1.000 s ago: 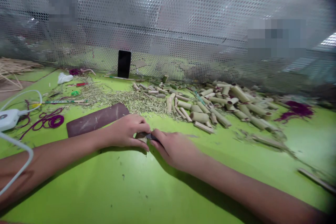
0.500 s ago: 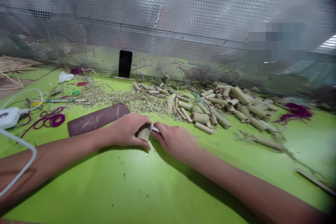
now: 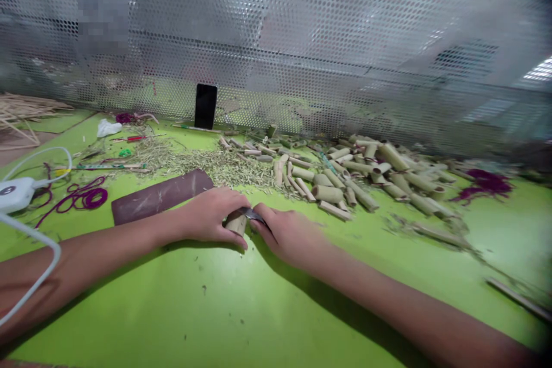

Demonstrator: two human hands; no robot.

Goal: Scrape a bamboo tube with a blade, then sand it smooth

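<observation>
1. The left hand (image 3: 211,217) was curled closed around a short bamboo tube (image 3: 236,223), which sat at the centre of the view, just above the green tabletop (image 3: 172,310); whether it touched the top could not be told.
2. The right hand (image 3: 287,236) was almost closed, pinching a small knife blade (image 3: 253,214) whose edge lay at the tube's upper end. Its handle was hidden by the fingers.
3. The step in hand looked like paring that tube's end; the next move seemed to call for a short, controlled stroke, away from the left fingers.
4. No container showed. A heap of bamboo tubes (image 3: 345,184) lay loose at 2 o'clock, and a drift of shavings (image 3: 215,167) at 11 o'clock.
5. A brown abrasive sheet (image 3: 161,196) lay at 10 o'clock, purple cord (image 3: 88,198) at 9 o'clock, and a black phone (image 3: 206,106) stood upright at 12 o'clock.
</observation>
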